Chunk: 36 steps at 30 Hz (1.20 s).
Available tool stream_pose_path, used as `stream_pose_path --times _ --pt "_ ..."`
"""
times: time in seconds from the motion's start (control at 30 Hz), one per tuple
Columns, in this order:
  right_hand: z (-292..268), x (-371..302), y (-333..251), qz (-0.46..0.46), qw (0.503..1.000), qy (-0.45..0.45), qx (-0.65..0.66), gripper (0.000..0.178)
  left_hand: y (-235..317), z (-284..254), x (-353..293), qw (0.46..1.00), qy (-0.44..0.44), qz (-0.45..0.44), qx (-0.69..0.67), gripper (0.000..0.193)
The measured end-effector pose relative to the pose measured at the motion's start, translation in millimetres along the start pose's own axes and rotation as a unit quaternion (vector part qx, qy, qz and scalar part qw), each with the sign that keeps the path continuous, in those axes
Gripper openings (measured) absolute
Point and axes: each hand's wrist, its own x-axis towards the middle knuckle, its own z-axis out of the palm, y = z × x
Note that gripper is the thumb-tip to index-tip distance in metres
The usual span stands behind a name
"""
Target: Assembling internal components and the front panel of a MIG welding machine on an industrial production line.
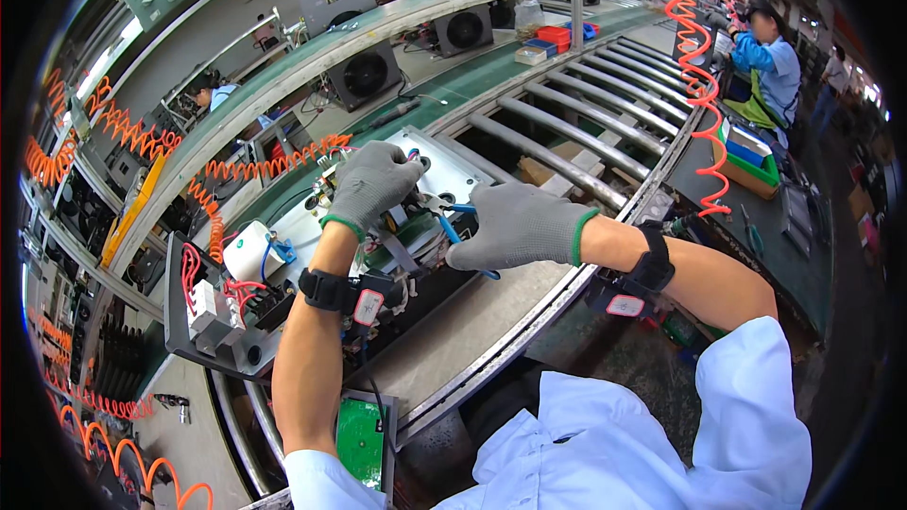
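Observation:
My right hand (524, 225), in a grey glove with a green cuff, grips blue-handled cutting pliers (450, 221). Their jaws point left, into the wiring beside my left hand (373, 187). That hand is gloved alike, its fingers curled over the electrical unit (460, 170); what they pinch is hidden. Bare metal plate, wires and small parts make up the unit. Toward its left end sit a white box-shaped part (251, 251), red wires (248, 295) and a pale terminal block (213, 314).
Metal conveyor rollers (567, 123) stretch away to the right. A green circuit board (361, 439) lies near my left forearm. Coiled orange hoses (699, 85) hang at right and left. Fan units (364, 76) stand beneath the shelf. A co-worker (767, 66) is at the far right.

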Motion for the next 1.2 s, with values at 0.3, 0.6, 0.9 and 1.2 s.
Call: stream_pose_path --times 0.3,0.6,0.9,1.2 --pt "-1.5 2.8 1.5 0.007 1.0 0.002 -0.011 0.071 -11.4 11.4 4.5 0.996 0.011 0.013 -0.091 0.04" --pt "-3.8 7.3 -5.9 0.015 0.999 -0.015 0.028 0.068 -9.3 15.4 2.7 0.996 0.023 0.015 -0.091 0.039" --pt "11.8 3.9 1.6 0.02 0.992 -0.016 0.123 0.065 -10.5 19.6 0.0 0.996 0.067 0.014 -0.062 0.042" --pt "47.9 0.9 5.8 0.02 0.987 0.091 0.128 0.065 -6.5 19.7 1.8 0.996 0.061 0.001 -0.067 0.04"
